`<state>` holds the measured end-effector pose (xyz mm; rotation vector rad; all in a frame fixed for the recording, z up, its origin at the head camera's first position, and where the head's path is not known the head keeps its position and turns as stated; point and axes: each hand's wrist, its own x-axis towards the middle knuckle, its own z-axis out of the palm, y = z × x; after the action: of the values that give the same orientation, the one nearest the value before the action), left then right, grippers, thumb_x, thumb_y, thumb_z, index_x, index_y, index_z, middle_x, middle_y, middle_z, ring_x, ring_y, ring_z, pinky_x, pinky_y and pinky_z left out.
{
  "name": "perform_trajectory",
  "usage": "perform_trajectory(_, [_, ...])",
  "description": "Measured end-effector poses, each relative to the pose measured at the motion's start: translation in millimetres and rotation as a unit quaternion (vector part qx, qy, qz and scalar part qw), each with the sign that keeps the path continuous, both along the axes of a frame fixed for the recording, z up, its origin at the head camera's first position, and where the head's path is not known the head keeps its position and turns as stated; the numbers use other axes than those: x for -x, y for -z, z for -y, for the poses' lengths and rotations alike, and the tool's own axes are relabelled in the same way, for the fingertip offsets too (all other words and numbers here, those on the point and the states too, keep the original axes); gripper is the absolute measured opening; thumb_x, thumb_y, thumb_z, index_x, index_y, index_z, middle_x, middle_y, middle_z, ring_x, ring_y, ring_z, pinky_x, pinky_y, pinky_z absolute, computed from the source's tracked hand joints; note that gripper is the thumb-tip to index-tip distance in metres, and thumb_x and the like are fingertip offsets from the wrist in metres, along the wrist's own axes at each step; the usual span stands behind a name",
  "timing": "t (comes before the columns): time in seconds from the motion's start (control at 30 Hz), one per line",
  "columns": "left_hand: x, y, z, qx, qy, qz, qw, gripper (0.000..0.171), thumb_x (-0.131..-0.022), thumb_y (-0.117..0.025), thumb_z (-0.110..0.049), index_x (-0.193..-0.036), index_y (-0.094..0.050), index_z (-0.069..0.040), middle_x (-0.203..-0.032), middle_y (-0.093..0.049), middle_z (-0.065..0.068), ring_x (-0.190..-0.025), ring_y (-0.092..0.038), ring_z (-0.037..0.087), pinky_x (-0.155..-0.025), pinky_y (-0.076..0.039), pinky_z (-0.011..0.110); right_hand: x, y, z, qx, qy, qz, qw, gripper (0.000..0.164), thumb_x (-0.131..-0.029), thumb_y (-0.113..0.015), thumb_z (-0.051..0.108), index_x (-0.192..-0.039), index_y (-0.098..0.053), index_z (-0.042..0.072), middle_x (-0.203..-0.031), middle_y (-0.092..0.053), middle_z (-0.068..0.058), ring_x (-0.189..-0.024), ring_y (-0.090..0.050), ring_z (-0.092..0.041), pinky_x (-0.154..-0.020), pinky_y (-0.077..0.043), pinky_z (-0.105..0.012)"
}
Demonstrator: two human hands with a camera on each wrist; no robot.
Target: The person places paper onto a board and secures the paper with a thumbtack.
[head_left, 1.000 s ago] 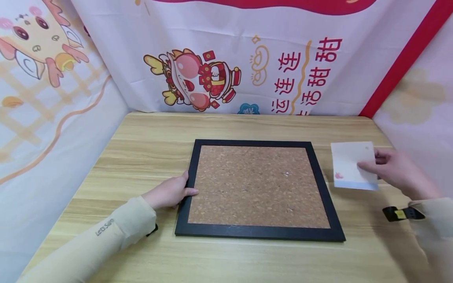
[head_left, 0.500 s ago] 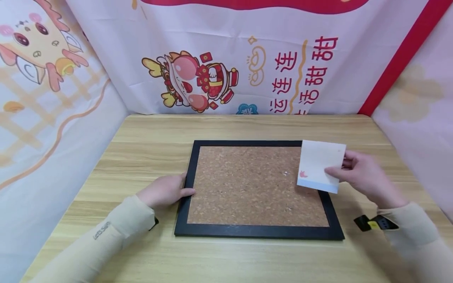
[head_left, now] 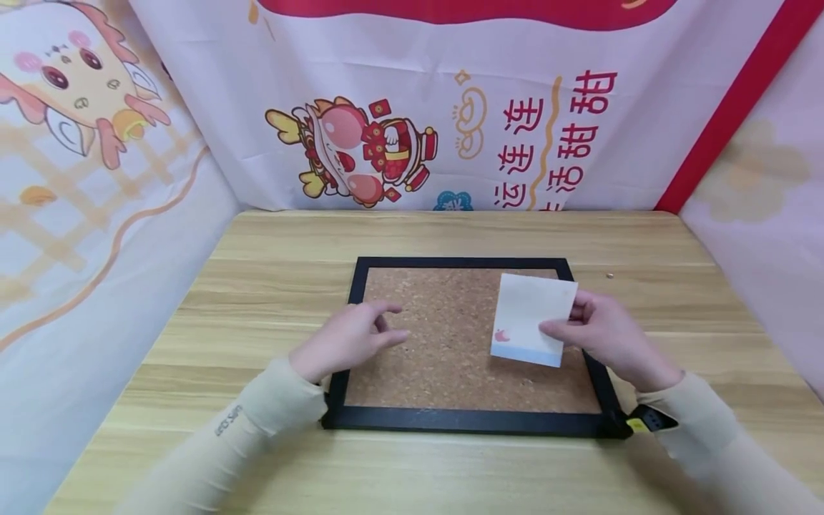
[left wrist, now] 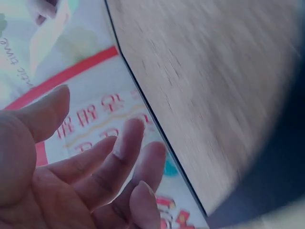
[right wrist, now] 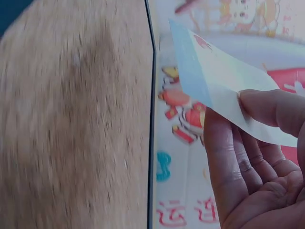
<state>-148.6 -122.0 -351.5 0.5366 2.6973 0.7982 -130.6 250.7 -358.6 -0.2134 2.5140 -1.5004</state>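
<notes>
A cork board with a black frame lies flat on the wooden table. Over its right half my right hand pinches a small note sheet, cream with a blue strip along the bottom and a pink figure in one corner. In the right wrist view the thumb presses on one face of the note sheet, fingers behind it. My left hand hovers above the board's left side, holding nothing. Its fingers are loosely bent and apart from the thumb in the left wrist view.
A tiny shiny object sits on the table to the right of the board's far corner. Printed cloth hangs behind the table and along both sides. Each wrist wears a dark strap, such as the right one.
My right hand has carried the note sheet leftward from beside the board to over it. The left hand has let go of the frame's left edge and moved right, above the cork.
</notes>
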Motion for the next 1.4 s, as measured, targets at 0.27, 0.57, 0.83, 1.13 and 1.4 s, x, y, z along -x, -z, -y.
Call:
perform_trajectory(0.27, [-5.4, 7.8, -31, -0.053, 0.052, 0.010, 0.9972, 0.048, -0.092, -0.070, -0.039, -0.131, -0.063, -0.011, -0.093, -0.065, -0.007, -0.080, -0.061, 0.009, -0.068, -0.051, 0.030, -4.5, 2.3, 34, 0.035, -0.047, -0.004, 0.998, 0.045, -0.088, -0.077, 0.023, -0.124, -0.061, 0.000, -0.110, -0.071, -0.013, -0.092, -0.069, -0.023, -0.076, -0.056, -0.032])
perform_trajectory(0.57, [-7.4, 12.9, -40, -0.091, 0.080, 0.030, 0.9922, 0.037, -0.090, -0.069, -0.047, -0.112, -0.069, -0.017, -0.086, -0.066, -0.010, -0.076, -0.061, 0.011, -0.066, -0.050, 0.029, -6.7, 1.1, 65, 0.043, -0.075, -0.004, 0.996, 0.045, -0.088, -0.077, 0.021, -0.128, -0.062, 0.006, -0.114, -0.069, -0.011, -0.095, -0.069, -0.023, -0.077, -0.057, -0.035])
perform_trajectory(0.83, [-7.9, 17.3, -42, -0.139, 0.095, 0.084, 0.9821, 0.029, -0.094, -0.068, -0.037, -0.114, -0.070, -0.016, -0.096, -0.070, -0.009, -0.077, -0.063, 0.011, -0.072, -0.051, 0.030, -7.1, 3.7, 83, 0.045, -0.077, 0.009, 0.996, 0.044, -0.088, -0.078, 0.024, -0.126, -0.064, 0.009, -0.112, -0.070, -0.007, -0.095, -0.069, -0.021, -0.079, -0.057, -0.036])
perform_trajectory(1.13, [-10.6, 20.5, -45, -0.132, 0.081, 0.117, 0.9809, 0.024, -0.093, -0.071, -0.032, -0.106, -0.073, -0.012, -0.090, -0.071, -0.008, -0.071, -0.062, 0.011, -0.065, -0.048, 0.027, -1.9, -2.0, 73, -0.001, -0.050, -0.061, 0.997, 0.032, -0.092, -0.071, 0.036, -0.114, -0.068, 0.013, -0.101, -0.069, -0.004, -0.084, -0.061, -0.023, -0.069, -0.053, -0.031])
perform_trajectory(1.4, [-11.6, 24.0, -48, -0.114, 0.087, 0.138, 0.9800, 0.021, -0.093, -0.072, -0.029, -0.099, -0.074, -0.009, -0.079, -0.070, -0.005, -0.062, -0.058, 0.011, -0.057, -0.043, 0.026, 9.2, -14.8, 60, -0.018, -0.052, -0.062, 0.997, 0.028, -0.093, -0.070, 0.037, -0.108, -0.075, 0.015, -0.094, -0.071, -0.003, -0.077, -0.060, -0.035, -0.061, -0.051, -0.035])
